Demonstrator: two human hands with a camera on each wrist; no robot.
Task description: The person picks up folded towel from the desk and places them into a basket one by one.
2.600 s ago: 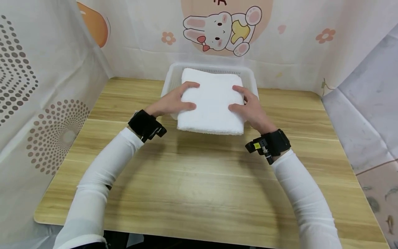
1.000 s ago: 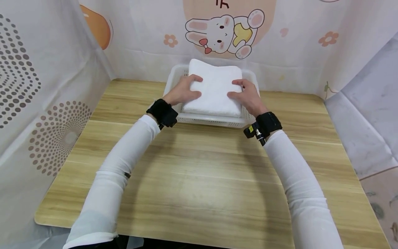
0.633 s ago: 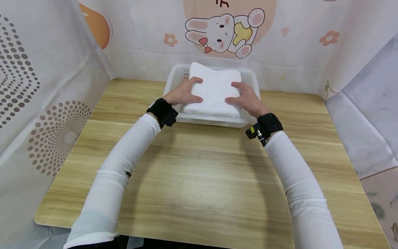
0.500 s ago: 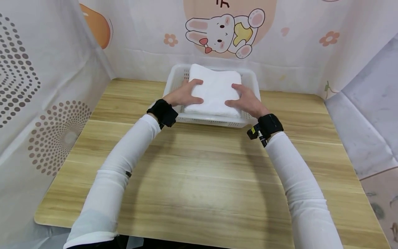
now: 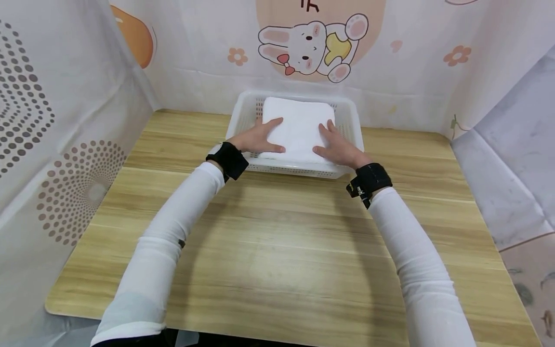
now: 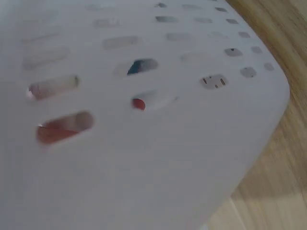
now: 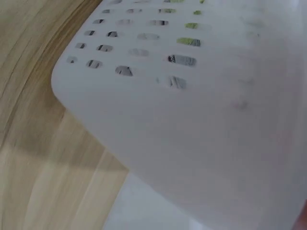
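Observation:
A folded white towel (image 5: 299,127) lies in a white plastic basket (image 5: 295,169) at the back of the table. My left hand (image 5: 258,138) rests on the towel's left side, thumb and index finger spread over its top. On the right side, my right hand (image 5: 339,145) touches the towel with its fingers spread and fairly straight. The left wrist view is filled by the basket's slotted wall (image 6: 144,158), which hides the towel and most of that hand. The right wrist view likewise faces the basket wall (image 7: 192,129), and only a sliver of skin shows at its edge.
The wooden table (image 5: 277,250) stretches from the basket toward me. Behind it hangs a pale curtain (image 5: 195,53) with a rabbit print, and a dotted curtain (image 5: 73,193) closes off the left side.
Both hands have carried the towel forward from above the basket's front rim and lowered it inside. Its raised back edge now lies flatter, and the right hand's fingers have spread.

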